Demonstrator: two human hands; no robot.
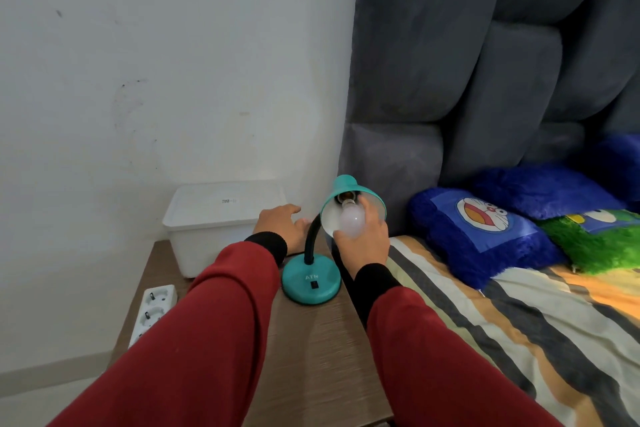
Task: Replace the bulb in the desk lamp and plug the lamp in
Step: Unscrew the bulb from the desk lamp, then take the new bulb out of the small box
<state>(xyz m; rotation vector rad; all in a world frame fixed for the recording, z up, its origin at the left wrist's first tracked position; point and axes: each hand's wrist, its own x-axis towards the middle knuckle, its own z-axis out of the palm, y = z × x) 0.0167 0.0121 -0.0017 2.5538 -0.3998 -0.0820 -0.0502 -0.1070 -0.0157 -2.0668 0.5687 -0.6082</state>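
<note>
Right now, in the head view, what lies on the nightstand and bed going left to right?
Power strip → white storage box → left hand → teal lamp base → bulb in the right hand → blue cartoon pillow → green pillow.

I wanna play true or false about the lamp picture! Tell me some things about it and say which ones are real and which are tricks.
1. The right hand holds a white bulb at the mouth of the lamp shade. True.
2. The lamp base is red. False: it is teal, like the shade.
3. The left hand grips the bulb too. False: it is open, beside the lamp's black neck, in front of the white box.
4. A white power strip lies on the wooden table near its left edge. True.
5. A plug sits in the power strip. False: the sockets in view are free.
</note>
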